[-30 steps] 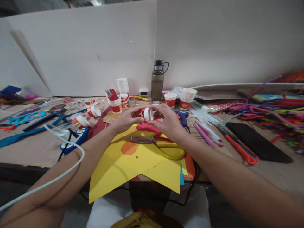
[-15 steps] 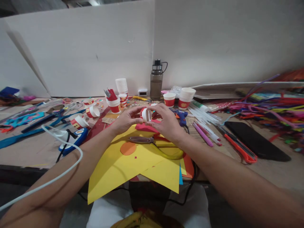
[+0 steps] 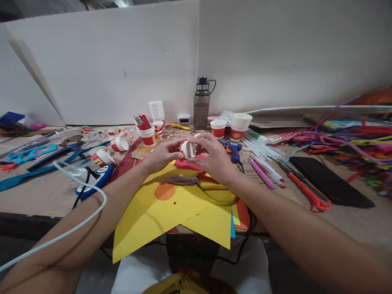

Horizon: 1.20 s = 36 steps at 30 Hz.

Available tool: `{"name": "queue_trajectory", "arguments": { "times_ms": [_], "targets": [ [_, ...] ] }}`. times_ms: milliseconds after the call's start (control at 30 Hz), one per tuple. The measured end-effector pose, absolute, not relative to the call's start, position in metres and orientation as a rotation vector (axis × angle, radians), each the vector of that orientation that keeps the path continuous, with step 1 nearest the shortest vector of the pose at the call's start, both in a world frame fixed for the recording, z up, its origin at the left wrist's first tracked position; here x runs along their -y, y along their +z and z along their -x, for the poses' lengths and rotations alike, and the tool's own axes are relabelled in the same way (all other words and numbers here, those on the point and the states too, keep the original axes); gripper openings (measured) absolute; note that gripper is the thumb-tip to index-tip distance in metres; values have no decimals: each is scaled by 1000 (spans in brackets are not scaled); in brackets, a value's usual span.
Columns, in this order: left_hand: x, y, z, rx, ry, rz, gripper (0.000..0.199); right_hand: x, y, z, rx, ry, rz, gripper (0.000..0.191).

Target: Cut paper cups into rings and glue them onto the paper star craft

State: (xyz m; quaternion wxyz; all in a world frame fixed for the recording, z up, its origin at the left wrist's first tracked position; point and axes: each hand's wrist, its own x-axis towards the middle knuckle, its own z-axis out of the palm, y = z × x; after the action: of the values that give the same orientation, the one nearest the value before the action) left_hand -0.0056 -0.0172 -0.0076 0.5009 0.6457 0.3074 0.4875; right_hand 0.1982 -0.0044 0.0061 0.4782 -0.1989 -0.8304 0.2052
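Observation:
Between my two hands is a small red and white paper cup piece (image 3: 187, 150), held above the far end of the yellow paper (image 3: 143, 216). My left hand (image 3: 161, 155) grips its left side with thumb and fingers. From the right, my right hand (image 3: 212, 157) holds the other side, its fingers partly covering the piece. Yellow-handled scissors (image 3: 180, 180) lie on the paper just below my hands, near an orange paper circle (image 3: 165, 191).
Behind stand a bottle (image 3: 201, 107), a cup with red sticks (image 3: 146, 134) and stacked cups (image 3: 240, 126). A blue glue gun (image 3: 234, 151), markers (image 3: 261, 173), a cutter (image 3: 309, 190) and a black phone (image 3: 330, 181) lie right. A white cable (image 3: 92, 220) crosses my left arm.
The cup piece has turned slightly between my fingers, and its opening looks narrower. Both hands stay in nearly the same place.

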Motion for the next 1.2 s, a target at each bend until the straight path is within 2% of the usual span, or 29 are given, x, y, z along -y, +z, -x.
{"name": "queue_trajectory", "arguments": {
  "times_ms": [433,600,767,833,1000,1100,1200],
  "targets": [
    [17,-7,5,-728,1247,-1556,58,9,10,-198,2035,405,500,48],
    [19,-7,5,-696,1193,-1558,58,8,9,-200,2120,209,492,50],
    [24,-5,-5,-753,1216,-1527,50,10,9,-201,2247,-16,551,42],
    [25,-4,-10,-773,1234,-1502,47,11,10,-201,2260,-40,582,44],
    [27,-2,-16,-736,1348,-1346,39,11,11,-199,2062,166,661,59],
    [29,0,-17,-707,1379,-1266,39,10,9,-196,1986,350,739,50],
    [31,1,-19,-692,1410,-1234,37,11,9,-195,1959,414,753,33]
  ]
}}
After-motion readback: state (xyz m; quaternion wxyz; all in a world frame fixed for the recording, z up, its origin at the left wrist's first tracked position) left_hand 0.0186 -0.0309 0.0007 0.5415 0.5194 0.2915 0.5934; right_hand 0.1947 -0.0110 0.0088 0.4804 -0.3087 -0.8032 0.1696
